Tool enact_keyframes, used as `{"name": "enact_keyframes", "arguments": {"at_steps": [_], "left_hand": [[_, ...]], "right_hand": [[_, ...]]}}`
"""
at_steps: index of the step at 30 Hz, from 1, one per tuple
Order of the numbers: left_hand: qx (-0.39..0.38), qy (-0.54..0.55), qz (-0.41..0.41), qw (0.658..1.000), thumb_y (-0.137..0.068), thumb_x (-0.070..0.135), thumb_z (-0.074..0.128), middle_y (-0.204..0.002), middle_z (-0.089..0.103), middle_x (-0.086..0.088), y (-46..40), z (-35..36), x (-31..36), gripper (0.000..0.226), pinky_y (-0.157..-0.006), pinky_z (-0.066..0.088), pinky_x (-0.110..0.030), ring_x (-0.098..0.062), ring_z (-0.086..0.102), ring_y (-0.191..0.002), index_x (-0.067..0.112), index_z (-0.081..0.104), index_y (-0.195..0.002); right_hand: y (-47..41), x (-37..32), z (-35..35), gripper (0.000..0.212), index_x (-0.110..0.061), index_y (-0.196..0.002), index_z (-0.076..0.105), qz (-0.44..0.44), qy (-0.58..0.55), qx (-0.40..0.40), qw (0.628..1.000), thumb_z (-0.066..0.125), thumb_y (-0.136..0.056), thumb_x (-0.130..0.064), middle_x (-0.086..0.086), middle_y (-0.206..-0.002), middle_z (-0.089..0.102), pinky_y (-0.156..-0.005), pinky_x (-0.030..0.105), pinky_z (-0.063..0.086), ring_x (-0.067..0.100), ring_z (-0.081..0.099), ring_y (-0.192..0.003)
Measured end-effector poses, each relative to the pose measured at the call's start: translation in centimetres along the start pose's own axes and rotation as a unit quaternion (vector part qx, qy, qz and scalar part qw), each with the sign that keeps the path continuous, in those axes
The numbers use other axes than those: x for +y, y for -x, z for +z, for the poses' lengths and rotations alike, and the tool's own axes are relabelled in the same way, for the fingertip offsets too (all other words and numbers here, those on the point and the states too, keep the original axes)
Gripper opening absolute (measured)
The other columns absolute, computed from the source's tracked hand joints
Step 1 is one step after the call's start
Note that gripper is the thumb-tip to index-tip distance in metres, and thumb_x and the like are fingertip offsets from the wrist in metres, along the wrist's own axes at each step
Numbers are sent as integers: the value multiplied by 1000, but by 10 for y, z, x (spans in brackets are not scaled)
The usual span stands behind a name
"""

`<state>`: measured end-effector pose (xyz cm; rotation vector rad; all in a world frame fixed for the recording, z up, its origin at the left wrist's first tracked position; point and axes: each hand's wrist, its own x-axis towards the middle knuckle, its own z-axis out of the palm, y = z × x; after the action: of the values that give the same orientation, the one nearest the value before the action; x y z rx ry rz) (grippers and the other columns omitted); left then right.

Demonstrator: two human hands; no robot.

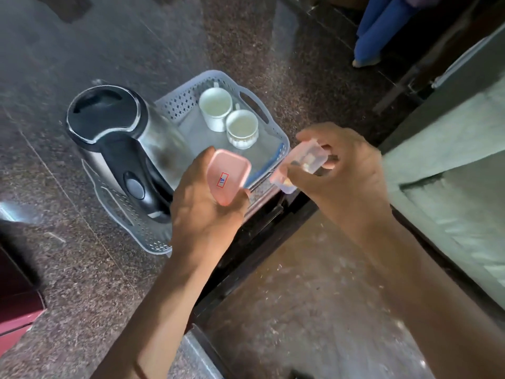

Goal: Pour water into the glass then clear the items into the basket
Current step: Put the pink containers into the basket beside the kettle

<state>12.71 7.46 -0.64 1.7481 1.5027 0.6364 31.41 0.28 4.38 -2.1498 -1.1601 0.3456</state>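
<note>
A grey perforated basket (278,120) sits on the speckled stone counter (82,269). A steel electric kettle (120,143) with a black lid and handle stands in its left half. Two white cups (216,106) (241,127) stand in its far right part. My left hand (202,212) holds a pink rectangular lid (228,177) with a small red-framed sticker, above the basket's near edge. My right hand (347,170) grips a small clear pink container (303,165), tilted, just right of the basket. No glass is visible.
The counter's edge runs diagonally under my forearms, with the floor (314,310) below. A pale green wall or cabinet (451,201) stands at the right. A person in blue clothing (382,28) stands at the top right. A dark red object (16,310) lies at the left edge.
</note>
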Motion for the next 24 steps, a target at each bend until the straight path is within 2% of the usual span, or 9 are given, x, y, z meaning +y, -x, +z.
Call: {"name": "enact_keyframes", "arguments": {"at_steps": [3, 5, 7, 10, 14, 19, 22, 24], "left_hand": [[17, -31, 13, 999, -77, 35, 88, -127, 70, 2, -2, 5, -6, 79, -102, 61, -47, -27, 69, -115, 34, 52, -147], [19, -32, 4, 999, -80, 37, 86, -131, 67, 2, -3, 8, -7, 80, -104, 60, -48, -26, 68, -120, 36, 48, -150], [24, -33, -2, 999, -83, 36, 84, -140, 64, 0, -5, 9, -6, 82, -109, 57, -50, -27, 63, -130, 32, 45, -155], [37, -21, -6, 999, -88, 32, 82, -152, 57, -5, -11, 8, -4, 86, -114, 52, -57, -31, 57, -139, 26, 40, -162], [37, -9, -22, 999, -91, 32, 80, -162, 48, -5, -17, 6, 0, 88, -118, 49, -59, -31, 51, -147, 27, 34, -166], [29, -10, -41, 999, -93, 33, 79, -166, 44, 0, -23, 9, 3, 88, -121, 39, -39, -23, 43, -152, 30, 32, -167], [34, 1, -49, 998, -91, 37, 75, -163, 46, 0, -23, 10, 5, 86, -119, 39, -36, -19, 43, -148, 30, 35, -166], [35, 5, -51, 998, -90, 40, 75, -162, 47, 0, -24, 11, 6, 87, -117, 37, -33, -16, 42, -146, 30, 34, -166]], "right_hand": [[-15, -6, 15, 43, -23, -114, 74, -27, -2, 9, 1000, 92, -77, -36, -8, -108, 73, -85, 39, 61, 13, 69, -98], [-22, -7, 26, 40, -18, -109, 73, -55, 6, 13, 998, 93, -76, -33, -12, -103, 70, -82, 40, 61, 13, 67, -95], [-27, -5, 37, 38, -14, -104, 73, -64, 5, 8, 998, 94, -76, -28, -8, -102, 70, -80, 41, 61, 14, 67, -95], [-31, -1, 52, 36, -12, -100, 71, -46, -4, -13, 999, 94, -75, -23, -2, -103, 71, -80, 44, 62, 20, 69, -98], [-32, 2, 75, 32, -17, -97, 70, -16, 0, -44, 999, 93, -76, -22, 2, -105, 70, -85, 44, 60, 21, 68, -95], [-31, -3, 102, 30, -20, -91, 65, -23, 35, -94, 995, 90, -77, -28, 1, -101, 67, -87, 45, 59, 24, 69, -92], [-30, -4, 112, 25, -21, -94, 65, -39, 82, -112, 990, 84, -82, -31, 0, -101, 63, -70, 30, 49, 21, 66, -87], [-30, -6, 116, 24, -19, -97, 67, -48, 111, -115, 986, 82, -83, -31, 3, -102, 63, -69, 29, 43, 24, 66, -87]]}}
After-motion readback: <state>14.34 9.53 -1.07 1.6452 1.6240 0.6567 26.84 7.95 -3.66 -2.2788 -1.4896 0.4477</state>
